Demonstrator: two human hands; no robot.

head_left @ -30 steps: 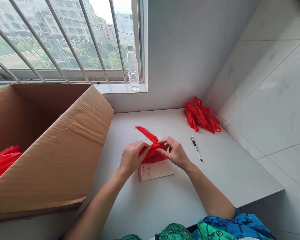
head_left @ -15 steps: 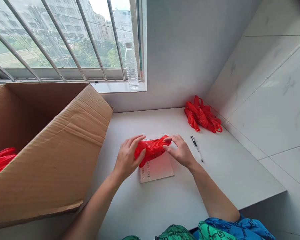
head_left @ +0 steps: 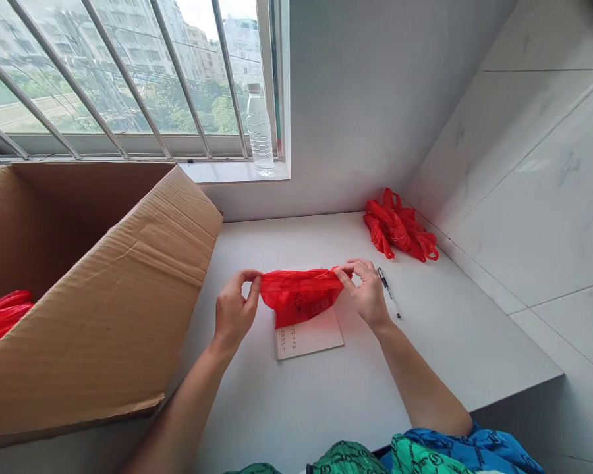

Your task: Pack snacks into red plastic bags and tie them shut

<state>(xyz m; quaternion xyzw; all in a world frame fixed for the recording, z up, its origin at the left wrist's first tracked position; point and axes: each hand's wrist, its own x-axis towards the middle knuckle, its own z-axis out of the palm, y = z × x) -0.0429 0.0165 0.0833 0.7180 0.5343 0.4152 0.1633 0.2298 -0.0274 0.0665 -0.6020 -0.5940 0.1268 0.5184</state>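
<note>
Red bag (head_left: 301, 299) stretched over notepad (head_left: 317, 336)
Ends are pinched by left hand (head_left: 234, 311) and right hand (head_left: 368, 293), apparently for tautness.

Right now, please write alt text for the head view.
The left hand and right hand hold a spread red plastic bag over a notepad on a white table. A cardboard box stands at left; a pen and crumpled red bags lie at right.

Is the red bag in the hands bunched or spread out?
Spread sideways: the red bag stretches between left hand and right hand, dark print showing.
</note>
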